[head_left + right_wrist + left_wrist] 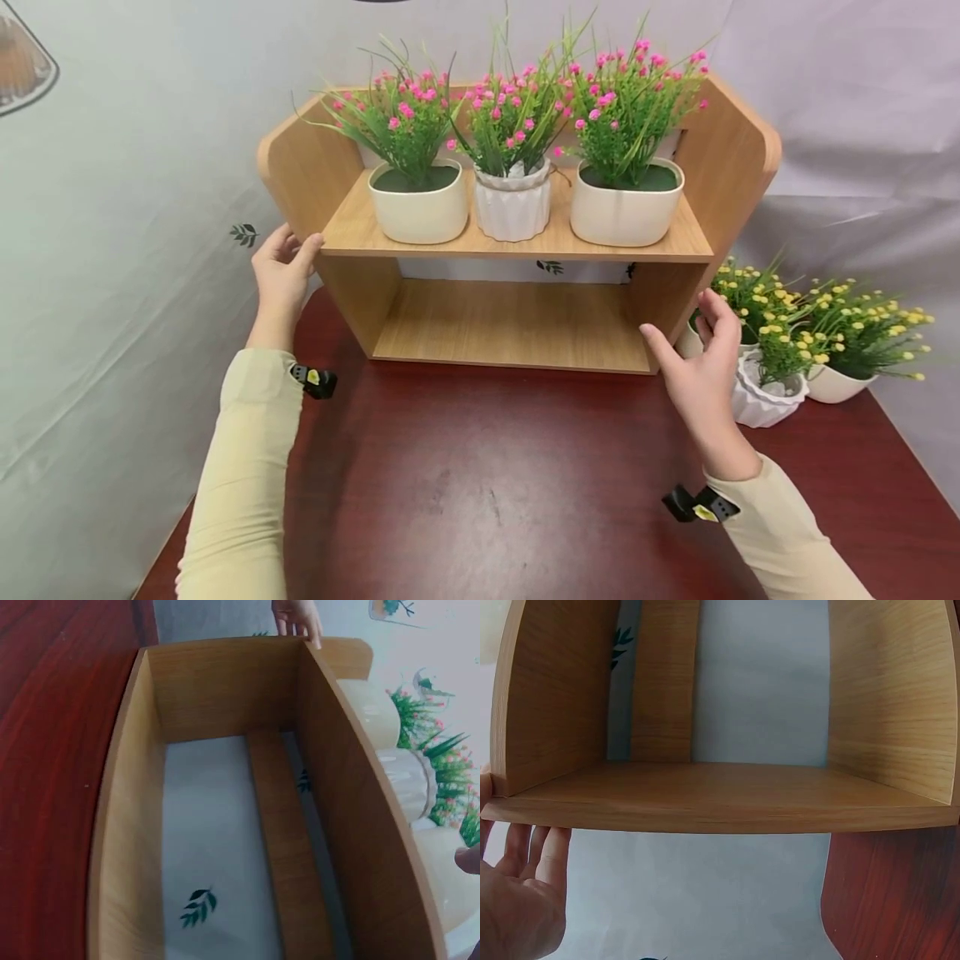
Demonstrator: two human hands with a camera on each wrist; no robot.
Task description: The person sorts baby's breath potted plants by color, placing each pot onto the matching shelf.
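Note:
A two-tier wooden shelf (pixel 517 252) stands upright on the dark red table (pixel 480 483). My left hand (pixel 283 271) holds its left side panel at the height of the middle board, thumb at the front edge and fingers along the outer face. In the left wrist view, the left hand's (pixel 525 896) fingers lie against that panel. By the lower right panel is my right hand (pixel 705 367), thumb and fingers spread apart with nothing between them. Pink-flowered plants stand on the upper board in a left oval pot (pixel 420 212), a ribbed white pot (pixel 513 208) and a right oval pot (pixel 626 217).
Right of the shelf, yellow-flowered plants stand in a ribbed white pot (pixel 765 400), an oval white pot (pixel 836 385) and another pot partly hidden behind the right hand. A pale cloth wall (pixel 135 208) with leaf prints hangs behind and to the left of the table.

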